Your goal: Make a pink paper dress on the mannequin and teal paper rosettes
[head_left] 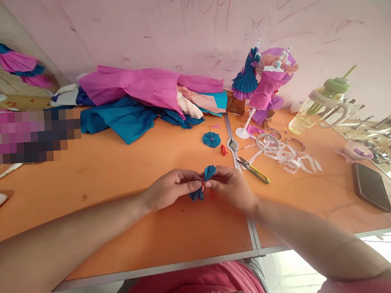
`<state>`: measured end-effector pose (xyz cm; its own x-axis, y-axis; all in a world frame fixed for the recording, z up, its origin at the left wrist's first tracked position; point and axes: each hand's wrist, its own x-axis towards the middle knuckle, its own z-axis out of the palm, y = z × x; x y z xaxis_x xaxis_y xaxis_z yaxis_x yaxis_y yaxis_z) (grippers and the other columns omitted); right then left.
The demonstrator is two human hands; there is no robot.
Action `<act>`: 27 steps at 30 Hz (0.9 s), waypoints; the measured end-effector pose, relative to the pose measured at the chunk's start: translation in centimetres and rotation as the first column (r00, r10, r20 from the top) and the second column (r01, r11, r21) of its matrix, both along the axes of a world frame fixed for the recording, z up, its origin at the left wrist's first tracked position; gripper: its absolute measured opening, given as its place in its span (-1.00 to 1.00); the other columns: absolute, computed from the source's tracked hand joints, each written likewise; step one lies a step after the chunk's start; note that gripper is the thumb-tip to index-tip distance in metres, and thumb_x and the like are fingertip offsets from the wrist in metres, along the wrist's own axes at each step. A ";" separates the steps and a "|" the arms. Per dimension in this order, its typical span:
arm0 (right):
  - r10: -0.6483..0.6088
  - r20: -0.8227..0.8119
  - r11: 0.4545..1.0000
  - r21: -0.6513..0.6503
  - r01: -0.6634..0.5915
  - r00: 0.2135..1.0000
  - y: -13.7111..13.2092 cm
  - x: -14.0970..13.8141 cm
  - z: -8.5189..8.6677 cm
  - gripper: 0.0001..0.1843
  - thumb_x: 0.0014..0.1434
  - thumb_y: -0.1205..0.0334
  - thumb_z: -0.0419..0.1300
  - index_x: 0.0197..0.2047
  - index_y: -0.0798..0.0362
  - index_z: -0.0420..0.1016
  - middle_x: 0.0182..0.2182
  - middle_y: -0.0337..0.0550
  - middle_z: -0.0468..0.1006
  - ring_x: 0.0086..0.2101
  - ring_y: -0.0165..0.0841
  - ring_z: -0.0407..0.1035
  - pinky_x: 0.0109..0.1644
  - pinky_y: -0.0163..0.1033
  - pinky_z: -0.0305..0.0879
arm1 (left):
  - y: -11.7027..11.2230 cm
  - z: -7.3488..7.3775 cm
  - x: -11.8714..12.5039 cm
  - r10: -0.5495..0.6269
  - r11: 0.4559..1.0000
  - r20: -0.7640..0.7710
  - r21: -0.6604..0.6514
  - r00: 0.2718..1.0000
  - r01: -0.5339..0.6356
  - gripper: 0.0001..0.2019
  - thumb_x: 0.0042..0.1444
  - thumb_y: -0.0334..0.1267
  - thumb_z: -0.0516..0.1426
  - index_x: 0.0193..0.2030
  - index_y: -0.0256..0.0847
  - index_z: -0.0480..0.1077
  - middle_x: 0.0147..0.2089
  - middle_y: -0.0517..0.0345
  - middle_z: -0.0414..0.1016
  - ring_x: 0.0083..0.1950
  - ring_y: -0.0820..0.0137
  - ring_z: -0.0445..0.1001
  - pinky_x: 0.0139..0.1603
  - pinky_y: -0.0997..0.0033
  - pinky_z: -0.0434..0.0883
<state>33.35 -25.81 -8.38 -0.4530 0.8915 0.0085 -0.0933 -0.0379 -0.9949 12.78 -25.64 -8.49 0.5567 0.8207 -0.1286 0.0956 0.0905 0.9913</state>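
Just above the orange table, both hands meet around a blue pleated paper bow [209, 172] with a bit of red at its middle. The thumb and fingers of my left hand [171, 187] pinch it from the left. From the other side my right hand [233, 186] pinches it close to the red centre. The fingertips partly cover the bow. Beyond the hands lies a round blue pleated rosette [211, 139], with a small red piece [224, 150] beside it. Yellow-handled thread snips [255, 171] rest right of my right hand.
Pink paper [128, 86] and blue paper [121, 122] are heaped by the wall. Small dressed stands [261, 89], tangled white ribbon [289, 156], a drink bottle [322, 103] and a phone [372, 186] occupy the right. A metal-edged seam [250, 227] divides the tabletop.
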 end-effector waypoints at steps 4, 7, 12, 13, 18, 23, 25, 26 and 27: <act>-0.007 0.008 1.000 0.021 0.007 1.000 0.1 0.1 -0.2 -0.69 -0.02 0.01 0.42 -0.33 0.03 0.51 -0.39 -0.22 0.54 -0.34 -0.36 0.44 -0.13 -0.20 0.38 | -0.1 0.3 0.1 0.020 0.999 -0.039 0.031 0.999 -0.019 -0.70 0.14 0.02 0.21 -0.26 -0.20 0.53 -0.28 0.10 0.58 -0.21 0.28 0.53 -0.16 0.38 0.44; -0.062 0.100 0.994 0.101 0.052 0.993 0.1 0.1 -0.3 -0.70 0.07 0.00 0.35 -0.29 0.04 0.48 -0.39 -0.22 0.51 -0.36 -0.38 0.41 -0.18 -0.23 0.36 | -0.2 0.5 0.2 0.175 0.977 -0.014 0.125 0.985 -0.172 -0.71 0.12 -0.01 0.23 -0.15 -0.17 0.53 -0.13 0.07 0.59 -0.05 0.22 0.54 -0.01 0.31 0.44; -0.108 0.199 0.980 0.184 0.071 0.974 0.0 0.2 -0.4 -0.68 0.12 -0.04 0.29 -0.31 0.05 0.42 -0.43 -0.24 0.46 -0.41 -0.42 0.34 -0.27 -0.28 0.31 | -0.2 0.2 0.2 0.295 0.883 -0.140 0.418 0.945 -0.214 -0.73 0.03 0.00 0.30 -0.28 -0.17 0.58 -0.04 0.02 0.58 0.10 0.15 0.47 0.20 0.23 0.34; -0.100 0.205 0.982 0.177 0.064 0.974 0.0 0.1 -0.4 -0.67 0.11 -0.05 0.30 -0.31 0.05 0.43 -0.44 -0.25 0.45 -0.42 -0.42 0.33 -0.29 -0.28 0.30 | -0.2 0.1 0.2 0.300 0.879 -0.163 0.429 0.940 -0.206 -0.74 0.03 0.00 0.30 -0.28 -0.15 0.59 -0.05 0.03 0.58 0.10 0.16 0.47 0.21 0.23 0.34; -0.041 0.133 0.996 0.082 0.030 0.990 0.0 0.2 -0.4 -0.66 0.07 -0.06 0.34 -0.31 0.04 0.45 -0.45 -0.24 0.46 -0.43 -0.41 0.36 -0.32 -0.27 0.32 | -0.1 -0.3 0.2 0.221 0.935 -0.109 0.307 0.969 -0.179 -0.75 0.09 -0.02 0.26 -0.22 -0.15 0.57 -0.11 0.06 0.59 -0.04 0.22 0.52 0.02 0.28 0.43; -0.080 0.264 0.989 0.142 0.044 0.961 -0.3 0.2 0.4 -0.74 0.11 0.03 0.30 -0.22 0.02 0.50 -0.32 -0.20 0.54 -0.37 -0.40 0.42 -0.26 -0.25 0.36 | 0.0 -0.6 0.1 0.282 0.908 -0.025 0.331 0.959 -0.259 -0.79 0.08 -0.09 0.28 -0.24 -0.16 0.55 -0.14 0.07 0.57 -0.04 0.24 0.50 0.01 0.32 0.42; -0.112 0.370 0.977 0.212 0.033 0.922 -0.4 0.1 0.5 -0.78 0.11 0.06 0.30 -0.26 0.02 0.54 -0.35 -0.21 0.57 -0.39 -0.41 0.41 -0.28 -0.26 0.34 | 0.1 -0.7 0.0 0.317 0.886 -0.022 0.363 0.948 -0.288 -0.78 0.05 -0.07 0.30 -0.26 -0.17 0.54 -0.14 0.06 0.56 -0.02 0.22 0.49 0.02 0.31 0.42; -0.136 0.411 0.967 0.251 0.031 0.901 -0.5 0.1 0.5 -0.81 0.11 0.08 0.30 -0.28 0.01 0.55 -0.38 -0.23 0.57 -0.41 -0.41 0.41 -0.30 -0.26 0.32 | 0.1 -0.8 0.0 0.327 0.882 -0.026 0.367 0.945 -0.295 -0.76 0.05 -0.06 0.30 -0.27 -0.18 0.54 -0.14 0.05 0.56 -0.01 0.22 0.49 0.02 0.30 0.42; -0.163 0.440 0.956 0.291 0.032 0.883 -0.5 0.1 0.5 -0.84 0.11 0.10 0.30 -0.30 0.00 0.56 -0.40 -0.24 0.58 -0.43 -0.41 0.40 -0.32 -0.27 0.30 | 0.2 -0.8 0.0 0.338 0.878 -0.028 0.369 0.941 -0.304 -0.75 0.05 -0.05 0.29 -0.26 -0.18 0.54 -0.13 0.04 0.56 -0.01 0.21 0.48 0.02 0.30 0.42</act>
<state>33.50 -26.29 -7.93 -0.3756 0.9243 0.0675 0.3826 0.2210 -0.8971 12.78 -25.47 -9.33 0.2548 0.9524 0.1674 0.2101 -0.2235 0.9518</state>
